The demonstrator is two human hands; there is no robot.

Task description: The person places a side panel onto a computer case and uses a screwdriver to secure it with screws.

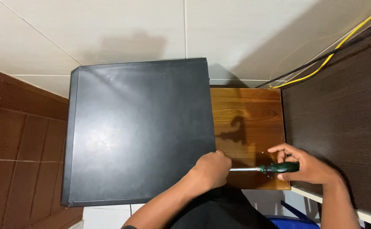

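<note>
Gripping a green-handled screwdriver (274, 167) in the right hand (306, 165), fingers wrapped and pressed together around the handle, shaft running level toward the left. Closing the left hand (211, 169) into a loose fist over the tip end, right at the near right corner of the black computer case (139, 131); whether pinching the tip or a screw, impossible to tell. Lying with its long axis left to right, handle end nearer the right hand, tip nearer the case. Hovering just above a brown wooden board (249, 114) beside the case. Farther off, trailing a yellow cable (321, 63) and a black cable (346, 44) across pale tiles (109, 25) near the dark tabletop (342, 114).
</note>
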